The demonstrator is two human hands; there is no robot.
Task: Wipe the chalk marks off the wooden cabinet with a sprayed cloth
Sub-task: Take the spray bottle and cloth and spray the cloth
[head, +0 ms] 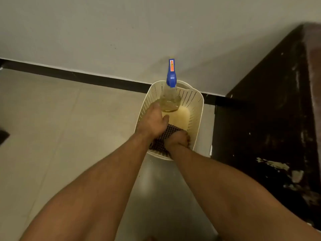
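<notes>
A clear spray bottle (169, 100) with a blue trigger head stands in a cream perforated basket (196, 108) on the floor. My left hand (152, 121) wraps the bottle's lower body from the left, thumb under its base. A dark checked cloth (165, 134) lies in the near end of the basket. My right hand (177, 139) presses down on the cloth with its fingers curled into it. The dark wooden cabinet (271, 122) stands right of the basket, with whitish marks (274, 165) smeared low on its side.
The basket sits against a grey wall with a black skirting strip (86, 78). Pale floor tiles (60, 119) spread to the left. A dark object (3, 136) pokes in at the left edge. The cabinet is close to the basket's right side.
</notes>
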